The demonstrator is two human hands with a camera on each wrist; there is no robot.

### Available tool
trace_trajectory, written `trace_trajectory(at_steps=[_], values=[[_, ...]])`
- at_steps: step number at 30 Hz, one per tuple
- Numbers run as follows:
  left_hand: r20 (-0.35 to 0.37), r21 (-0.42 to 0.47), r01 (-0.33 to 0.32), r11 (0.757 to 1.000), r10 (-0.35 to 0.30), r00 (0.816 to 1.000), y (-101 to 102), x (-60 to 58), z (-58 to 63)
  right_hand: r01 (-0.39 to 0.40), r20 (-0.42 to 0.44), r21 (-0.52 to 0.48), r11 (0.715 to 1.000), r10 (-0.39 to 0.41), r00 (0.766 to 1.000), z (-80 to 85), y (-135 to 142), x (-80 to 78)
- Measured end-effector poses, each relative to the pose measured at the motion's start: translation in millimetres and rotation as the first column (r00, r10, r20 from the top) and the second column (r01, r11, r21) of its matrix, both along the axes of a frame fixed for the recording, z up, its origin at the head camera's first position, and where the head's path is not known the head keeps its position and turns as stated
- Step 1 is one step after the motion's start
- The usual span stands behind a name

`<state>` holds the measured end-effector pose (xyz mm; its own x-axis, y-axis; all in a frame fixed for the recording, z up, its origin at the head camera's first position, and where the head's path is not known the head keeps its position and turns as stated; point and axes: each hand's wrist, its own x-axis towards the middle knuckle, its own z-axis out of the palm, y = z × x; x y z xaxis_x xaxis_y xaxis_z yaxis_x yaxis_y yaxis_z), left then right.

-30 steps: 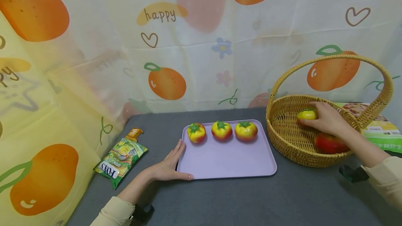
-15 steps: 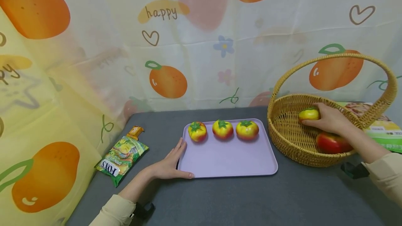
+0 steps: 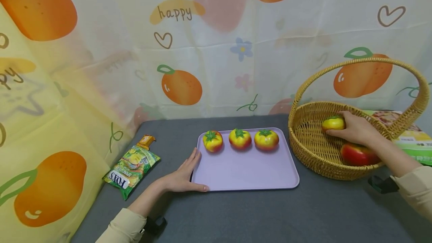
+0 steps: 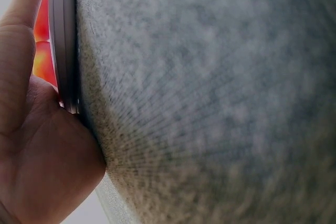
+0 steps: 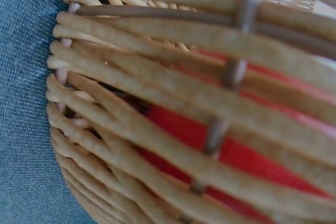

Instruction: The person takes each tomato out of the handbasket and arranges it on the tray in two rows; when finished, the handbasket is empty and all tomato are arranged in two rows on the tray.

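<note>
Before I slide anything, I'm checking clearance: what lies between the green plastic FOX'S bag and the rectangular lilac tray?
In the head view, a strip of dark grey tabletop, then the person's bare left hand, which touches the lilac tray.

My right hand [image 3: 357,128] grips a glossy yellow fruit [image 3: 333,124], green leaves uppermost, inside the wicker basket [image 3: 314,161]. Against my left hand [image 3: 182,178] the lilac tray [image 3: 244,171] lies flat, three upright red-and-yellow fruits [image 3: 240,140] in a row along its far edge, ahead and right of that hand.
</note>
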<state>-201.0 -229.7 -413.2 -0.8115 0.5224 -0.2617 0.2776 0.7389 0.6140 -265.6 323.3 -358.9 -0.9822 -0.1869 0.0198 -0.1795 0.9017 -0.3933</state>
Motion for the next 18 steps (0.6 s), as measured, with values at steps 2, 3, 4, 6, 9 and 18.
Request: trace_trajectory(at_steps=[2, 3, 4, 6, 9, 18], values=[[-0.001, 0.000, 0.003, 1.000, -0.003, 1.000, 0, -0.3, -0.3, 0.000, -0.007, -0.004, 1.000, 0.000, 1.000, -0.5, 0, 0.0], [-0.002, 0.002, 0.004, 1.000, -0.004, 1.000, 0, -0.4, -0.3, -0.001, -0.012, -0.005, 1.000, 0.001, 1.000, -0.7, 0, 0.1], [0.000, 0.003, 0.005, 1.000, -0.005, 1.000, 0, -0.5, -0.3, 0.000, -0.017, -0.006, 1.000, 0.000, 1.000, -0.7, 0, 0.4], [0.003, 0.006, 0.004, 1.000, -0.005, 1.000, -1, -0.5, -0.1, -0.002, -0.027, -0.009, 1.000, 0.002, 1.000, -0.7, -1, 1.0], [0.009, 0.012, 0.001, 1.000, -0.001, 1.000, 0, -0.3, 0.4, -0.004, -0.039, -0.016, 1.000, 0.003, 0.999, 0.6, -4, 3.0], [0.008, 0.007, -0.004, 1.000, 0.004, 1.000, 0, 0.2, 0.1, -0.012, -0.097, -0.032, 0.999, 0.009, 0.995, 6.0, -15, 15.0]])
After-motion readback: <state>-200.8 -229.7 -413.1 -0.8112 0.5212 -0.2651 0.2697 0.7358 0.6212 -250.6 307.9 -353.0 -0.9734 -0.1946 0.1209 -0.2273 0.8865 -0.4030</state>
